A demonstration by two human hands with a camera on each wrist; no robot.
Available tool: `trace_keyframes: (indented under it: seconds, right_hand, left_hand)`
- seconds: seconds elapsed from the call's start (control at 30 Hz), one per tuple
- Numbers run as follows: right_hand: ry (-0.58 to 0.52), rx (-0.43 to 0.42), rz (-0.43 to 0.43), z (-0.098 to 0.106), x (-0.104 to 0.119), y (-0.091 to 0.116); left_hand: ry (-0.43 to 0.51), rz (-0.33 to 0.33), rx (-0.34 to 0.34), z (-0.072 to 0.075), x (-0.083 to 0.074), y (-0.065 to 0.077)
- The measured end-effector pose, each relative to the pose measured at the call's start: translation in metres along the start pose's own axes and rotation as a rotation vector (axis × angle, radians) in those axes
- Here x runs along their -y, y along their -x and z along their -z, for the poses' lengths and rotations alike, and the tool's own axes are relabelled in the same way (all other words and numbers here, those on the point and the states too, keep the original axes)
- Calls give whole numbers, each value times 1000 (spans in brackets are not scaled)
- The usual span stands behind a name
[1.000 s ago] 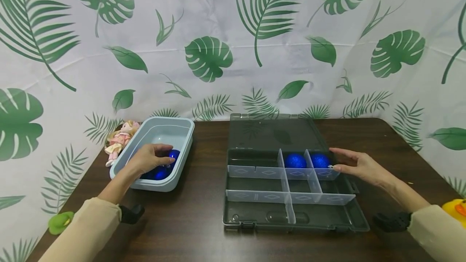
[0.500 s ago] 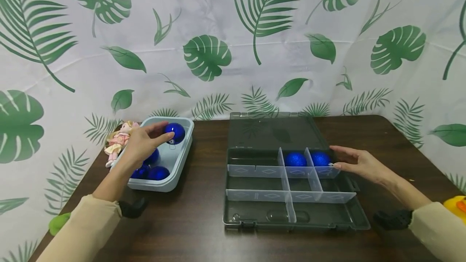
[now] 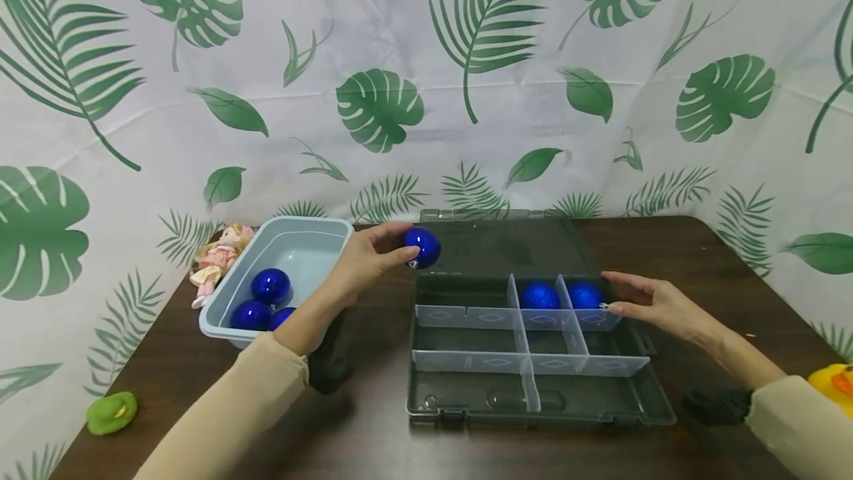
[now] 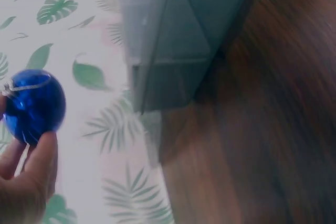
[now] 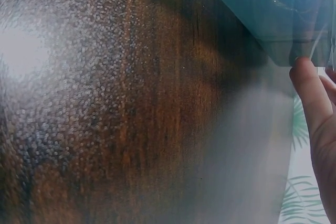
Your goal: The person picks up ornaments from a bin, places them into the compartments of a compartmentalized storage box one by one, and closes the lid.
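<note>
In the head view my left hand [image 3: 365,261] pinches a shiny blue Christmas bauble [image 3: 423,247] by its side, between the bin and the box lid. The left wrist view shows this bauble [image 4: 35,106] with its silver cap and string loop. My right hand [image 3: 666,310] touches the right edge of the dark see-through compartment box [image 3: 466,384], fingers fairly straight. Two glittery blue baubles [image 3: 540,295] sit in the box's back middle and back right compartments. A fingertip [image 5: 303,69] meets the box's corner in the right wrist view.
A pale blue bin [image 3: 313,235] at the left holds several shiny blue baubles [image 3: 270,286], partly hidden by my left arm. Beside it lies a doll [image 3: 218,258]. A green toy [image 3: 111,412] and a yellow duck [image 3: 836,384] are near the table's sides. The box lid [image 3: 506,243] lies back.
My left hand has taken a shiny bauble out of the bin, lifted it and carried it right to the box's left side. My right hand has stayed at the box edge.
</note>
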State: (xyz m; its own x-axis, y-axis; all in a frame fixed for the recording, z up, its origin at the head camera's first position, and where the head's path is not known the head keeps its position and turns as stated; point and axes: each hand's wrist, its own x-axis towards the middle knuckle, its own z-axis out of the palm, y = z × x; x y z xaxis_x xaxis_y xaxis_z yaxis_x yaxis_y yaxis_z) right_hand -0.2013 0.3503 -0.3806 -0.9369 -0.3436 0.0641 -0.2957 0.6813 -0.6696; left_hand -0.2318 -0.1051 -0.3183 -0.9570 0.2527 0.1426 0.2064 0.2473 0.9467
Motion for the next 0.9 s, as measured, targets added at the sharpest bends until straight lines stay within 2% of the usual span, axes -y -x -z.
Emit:
trace_keyframes:
  seconds: [0.17, 0.37, 0.53, 0.7, 0.9]
  right_hand:
    - [23, -6, 12, -1, 0, -1]
    - [8, 2, 9, 0, 1, -1]
    - [4, 7, -8, -1, 0, 0]
    - [10, 4, -8, -2, -1, 0]
    - [18, -2, -1, 0, 0, 0]
  left_hand:
    - [32, -10, 73, -17, 12, -12]
    - [56, -35, 194, -29, 24, -22]
    - [45, -62, 263, -34, 34, -27]
    - [34, -58, 333, -37, 40, -29]
    - [-29, -87, 402, -38, 46, -31]
